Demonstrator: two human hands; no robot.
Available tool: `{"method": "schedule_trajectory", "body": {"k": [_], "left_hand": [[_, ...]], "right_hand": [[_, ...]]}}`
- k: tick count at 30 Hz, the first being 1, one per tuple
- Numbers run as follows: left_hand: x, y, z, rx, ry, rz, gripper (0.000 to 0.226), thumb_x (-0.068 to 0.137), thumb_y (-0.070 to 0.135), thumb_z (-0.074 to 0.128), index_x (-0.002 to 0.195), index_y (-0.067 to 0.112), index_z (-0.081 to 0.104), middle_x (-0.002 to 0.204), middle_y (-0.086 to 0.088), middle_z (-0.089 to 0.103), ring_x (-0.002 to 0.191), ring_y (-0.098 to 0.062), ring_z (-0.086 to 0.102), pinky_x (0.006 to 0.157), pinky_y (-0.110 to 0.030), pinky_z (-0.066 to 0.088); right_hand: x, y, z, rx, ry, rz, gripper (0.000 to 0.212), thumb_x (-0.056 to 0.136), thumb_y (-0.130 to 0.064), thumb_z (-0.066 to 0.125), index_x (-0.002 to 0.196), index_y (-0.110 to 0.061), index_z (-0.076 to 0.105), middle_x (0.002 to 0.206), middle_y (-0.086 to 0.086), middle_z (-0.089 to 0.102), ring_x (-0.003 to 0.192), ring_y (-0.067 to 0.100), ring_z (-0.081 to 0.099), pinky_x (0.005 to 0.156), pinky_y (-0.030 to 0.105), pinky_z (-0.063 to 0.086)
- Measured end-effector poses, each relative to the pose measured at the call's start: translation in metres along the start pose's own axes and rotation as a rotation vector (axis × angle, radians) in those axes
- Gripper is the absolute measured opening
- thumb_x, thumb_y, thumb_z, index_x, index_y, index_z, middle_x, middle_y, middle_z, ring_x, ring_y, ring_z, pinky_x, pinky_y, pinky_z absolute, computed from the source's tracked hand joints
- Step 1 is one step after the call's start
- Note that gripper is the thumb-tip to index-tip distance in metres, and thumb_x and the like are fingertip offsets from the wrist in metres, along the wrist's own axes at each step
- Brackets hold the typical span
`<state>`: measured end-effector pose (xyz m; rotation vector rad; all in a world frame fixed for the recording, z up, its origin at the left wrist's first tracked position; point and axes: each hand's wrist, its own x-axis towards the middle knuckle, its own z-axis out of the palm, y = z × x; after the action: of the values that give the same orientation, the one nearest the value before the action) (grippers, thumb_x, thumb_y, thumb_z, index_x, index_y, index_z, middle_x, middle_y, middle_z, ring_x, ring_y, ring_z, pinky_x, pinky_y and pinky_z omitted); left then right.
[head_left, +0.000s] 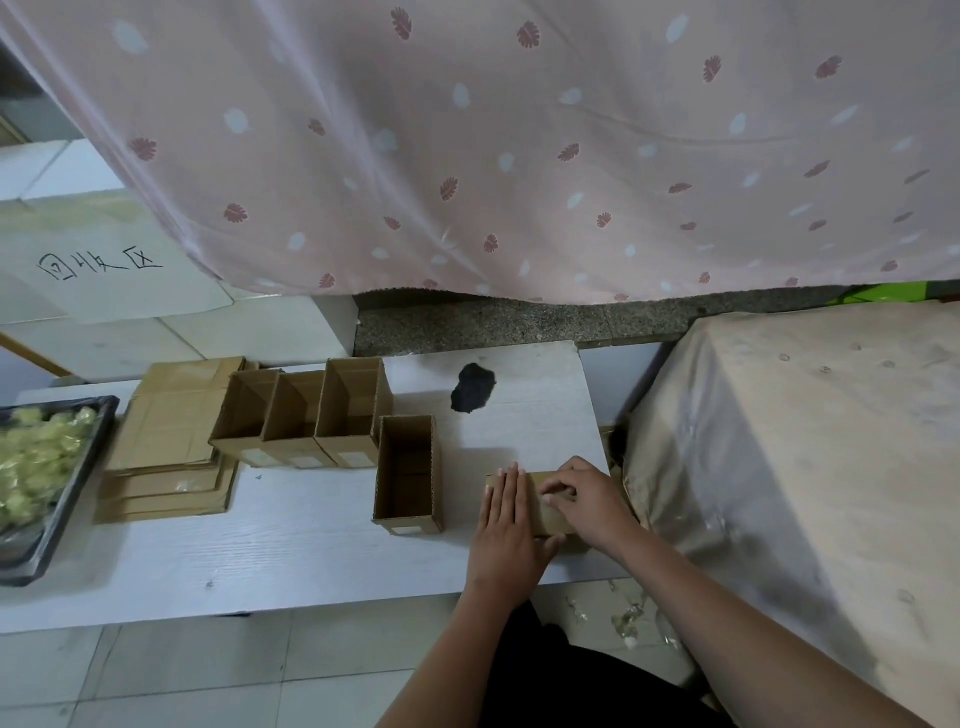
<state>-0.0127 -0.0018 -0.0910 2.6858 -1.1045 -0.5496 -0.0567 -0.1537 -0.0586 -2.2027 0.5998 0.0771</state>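
The left hand (506, 525) presses flat, fingers straight, on the box (537, 480) on the surface (311, 545); the right hand (587, 506) pinches the box's top with curled fingers.

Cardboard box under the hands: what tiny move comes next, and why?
Probably flip the cardboard box and set it beside the nearest open box. The left hand lies flat on it, the right hand pinches at it, and three more open boxes stand nearby.

Most of the little cardboard box (543, 519) is buried under the left hand (506, 530) and right hand (587, 506), so its top is maybe closed, can't tell. The tray (78, 483) runs off the left edge, and the box labels (353, 459) are too tiny to read.
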Motion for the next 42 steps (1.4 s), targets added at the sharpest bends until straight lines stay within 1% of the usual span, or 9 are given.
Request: {"method": "schedule_trajectory", "body": {"k": [5,8,10,14,17,27,33,36,42], "left_hand": [[0.004,-0.006,-0.006,-0.234,0.021,0.002,0.101,0.094,0.057,0.056,0.159,0.013,-0.008,0.165,0.004,-0.015,0.15,-0.013,-0.022,0.12,-0.025,-0.013],[0.004,-0.01,-0.009,-0.188,0.031,0.033,0.098,0.095,0.053,0.057,0.16,0.012,-0.003,0.168,0.0,-0.006,0.152,-0.013,-0.016,0.12,-0.025,-0.015],[0.003,-0.009,-0.01,-0.186,0.04,0.021,0.097,0.095,0.053,0.056,0.16,0.012,-0.003,0.168,0.001,-0.007,0.153,-0.015,-0.014,0.12,-0.025,-0.017],[0.0,-0.009,-0.01,-0.156,0.053,0.028,0.09,0.098,0.044,0.056,0.16,0.011,-0.001,0.167,0.001,-0.007,0.154,-0.016,-0.012,0.119,-0.025,-0.019],[-0.001,-0.009,-0.011,-0.16,0.066,0.032,0.088,0.098,0.041,0.057,0.16,0.011,0.003,0.169,-0.001,0.0,0.154,-0.016,-0.011,0.119,-0.024,-0.019],[0.004,-0.005,-0.013,-0.23,0.129,0.02,0.086,0.094,0.035,0.066,0.159,0.011,0.016,0.167,-0.005,0.015,0.155,-0.018,0.002,0.119,-0.021,-0.013],[0.003,-0.003,-0.014,-0.27,0.153,0.01,0.084,0.092,0.032,0.07,0.158,0.01,0.023,0.165,-0.007,0.023,0.155,-0.02,0.008,0.126,-0.028,0.001],[0.005,-0.001,-0.013,-0.255,0.144,0.004,0.085,0.093,0.035,0.068,0.158,0.01,0.019,0.165,-0.007,0.02,0.155,-0.02,0.006,0.123,-0.025,-0.005],[0.007,-0.002,-0.011,-0.222,0.095,-0.045,0.092,0.094,0.042,0.065,0.16,0.01,0.01,0.168,-0.007,0.009,0.155,-0.021,0.001,0.124,-0.028,-0.003]], "right_hand": [[-0.001,-0.002,-0.002,-0.018,-0.028,-0.006,0.013,0.089,-0.011,0.072,0.086,-0.023,0.07,0.096,-0.009,0.053,0.085,0.003,0.054,0.073,0.002,0.037],[-0.004,-0.001,-0.001,-0.05,-0.028,-0.028,0.018,0.091,0.0,0.059,0.087,-0.018,0.064,0.103,-0.002,0.052,0.097,0.016,0.054,0.089,0.02,0.044],[-0.007,0.0,0.001,-0.117,-0.024,-0.058,0.015,0.089,-0.004,0.06,0.099,-0.014,0.064,0.111,0.0,0.051,0.104,0.019,0.053,0.095,0.029,0.043],[-0.012,-0.002,0.01,-0.324,-0.049,-0.122,0.042,0.083,-0.035,0.07,0.119,-0.02,0.056,0.119,-0.001,0.047,0.112,0.017,0.044,0.096,0.029,0.034],[-0.01,-0.006,0.016,-0.455,-0.041,-0.134,0.048,0.082,-0.043,0.065,0.121,-0.019,0.051,0.12,0.002,0.046,0.113,0.022,0.043,0.096,0.033,0.034],[-0.005,-0.01,0.021,-0.544,-0.018,-0.144,0.042,0.09,-0.035,0.058,0.127,-0.015,0.05,0.123,0.006,0.051,0.115,0.026,0.044,0.101,0.033,0.032],[-0.003,-0.019,0.022,-0.574,-0.03,-0.133,0.036,0.095,-0.03,0.052,0.127,-0.016,0.048,0.124,0.005,0.052,0.116,0.025,0.047,0.105,0.034,0.03],[-0.003,-0.02,0.017,-0.538,-0.027,-0.14,0.031,0.094,-0.024,0.052,0.122,-0.014,0.049,0.121,0.005,0.053,0.112,0.025,0.048,0.102,0.034,0.032],[-0.009,-0.01,0.005,-0.39,0.019,-0.117,0.026,0.091,-0.026,0.062,0.111,-0.013,0.052,0.113,0.004,0.052,0.107,0.025,0.048,0.09,0.033,0.038]]}}
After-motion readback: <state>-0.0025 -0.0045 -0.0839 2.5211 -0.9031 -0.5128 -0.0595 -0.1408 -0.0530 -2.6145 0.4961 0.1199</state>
